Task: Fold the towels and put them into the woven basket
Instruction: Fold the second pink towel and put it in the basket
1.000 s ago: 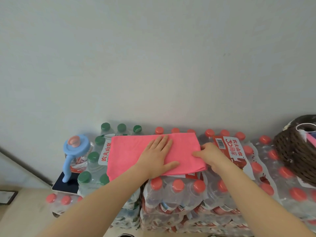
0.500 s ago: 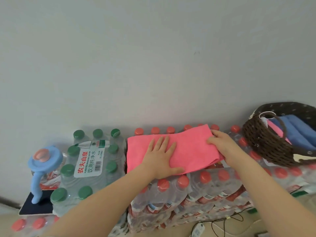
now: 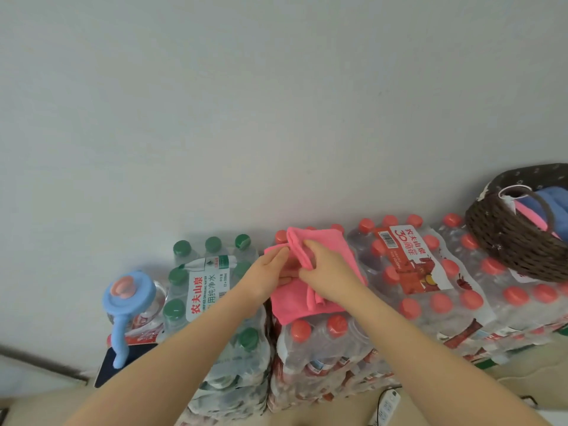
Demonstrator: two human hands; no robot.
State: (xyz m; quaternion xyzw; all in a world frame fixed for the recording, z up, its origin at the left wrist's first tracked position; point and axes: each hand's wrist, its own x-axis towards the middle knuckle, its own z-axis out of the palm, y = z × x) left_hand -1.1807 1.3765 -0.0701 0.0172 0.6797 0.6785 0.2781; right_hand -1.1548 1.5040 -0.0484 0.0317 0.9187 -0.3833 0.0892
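Observation:
A pink towel (image 3: 292, 305) lies on shrink-wrapped packs of red-capped bottles (image 3: 319, 339), now doubled to about half its width. My right hand (image 3: 330, 275) grips the towel's folded-over edge and holds it bunched above the left half. My left hand (image 3: 270, 273) lies on the towel's left side, fingers straight and touching the cloth beside the right hand. The dark woven basket (image 3: 507, 244) stands at the far right on the bottle packs. Inside it are a blue towel (image 3: 550, 201) and a pink towel (image 3: 528, 215).
A pack of green-capped bottles (image 3: 212, 290) stands left of the towel. A blue pump dispenser (image 3: 129, 296) tops a water jug further left, above a dark tablet (image 3: 123, 361). A white power strip (image 3: 385, 407) lies on the floor. A grey wall rises right behind the packs.
My right hand has carried the towel's right edge over to the left, halving its width. My left hand slid from the towel's middle to its left side. The camera turned left.

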